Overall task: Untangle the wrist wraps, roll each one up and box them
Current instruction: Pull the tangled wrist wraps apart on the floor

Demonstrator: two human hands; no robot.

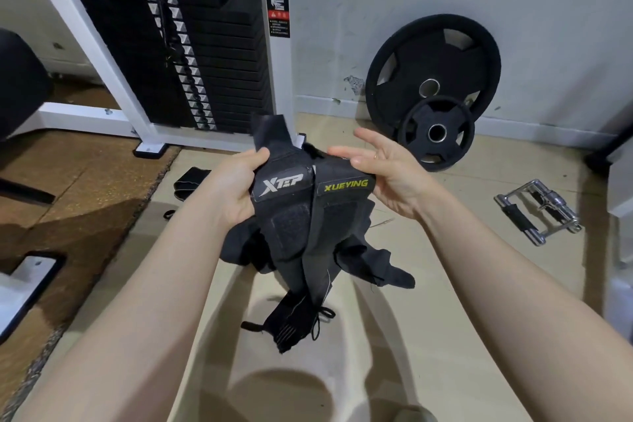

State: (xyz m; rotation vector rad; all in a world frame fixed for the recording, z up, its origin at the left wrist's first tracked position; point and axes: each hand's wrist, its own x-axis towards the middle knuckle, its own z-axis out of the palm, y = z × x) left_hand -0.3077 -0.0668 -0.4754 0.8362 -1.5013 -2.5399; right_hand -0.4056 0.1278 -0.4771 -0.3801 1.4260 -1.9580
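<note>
- Holding the tangled wrist wraps (308, 233) up in front of me, above the pale floor (212, 319), between both hands.
- Left hand (239, 188) has its grip clenched on the bundle: thumb over the top edge, fingers curled behind the wrap (282, 202) with the white XTEP label.
- Right hand (387, 175) is released, fingers spread and nearly straight, thumb and palm just touching the top corner of the wrap (346, 205) with the yellow XUEYING label.
- Both wraps are black fabric, side by side and touching, each with a rough hook-and-loop patch below its label.
- Below the patches the straps droop in a twisted clump, with loose folds out to the right and a striped elastic end (291, 325) and thin thumb loops dangling at the bottom.
- One flap (270, 130) sticks up above my left thumb.
- Another black wrap (191, 181) lies on the floor to the left, apart from the bundle.
- Behind: a weight stack (191, 55) in a white frame, two weight plates (435, 92) leaning on the wall, a chrome cable handle (537, 212) on the floor at right.
</note>
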